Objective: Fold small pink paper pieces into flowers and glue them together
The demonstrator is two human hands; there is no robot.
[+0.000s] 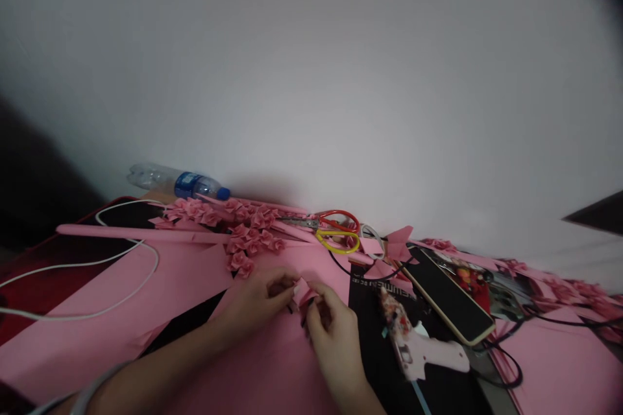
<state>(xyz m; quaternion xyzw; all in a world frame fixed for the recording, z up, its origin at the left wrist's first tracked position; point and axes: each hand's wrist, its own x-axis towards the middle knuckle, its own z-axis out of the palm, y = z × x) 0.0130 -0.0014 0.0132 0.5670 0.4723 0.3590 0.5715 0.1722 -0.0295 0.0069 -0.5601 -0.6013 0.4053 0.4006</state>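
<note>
Between my two hands is a small folded piece of pink paper (302,290), pinched by the fingertips. My left hand (265,298) closes on its left side with thumb and finger. On its right side my right hand (333,327) grips with fingers bent. Both hands are over large pink paper sheets (263,363). Just beyond them lie clusters of pink paper roses (250,240). Scissors (338,231) with one red and one yellow handle rest behind the hands. A pink glue gun (413,350) lies to the right of my right hand, with a glue stick in its back end.
A phone (448,295) lies at the right among black cables (516,363). A plastic bottle (178,181) lies on its side by the wall. White cable (156,266) loops across the left. More pink roses (579,292) and paper (559,363) are at the far right.
</note>
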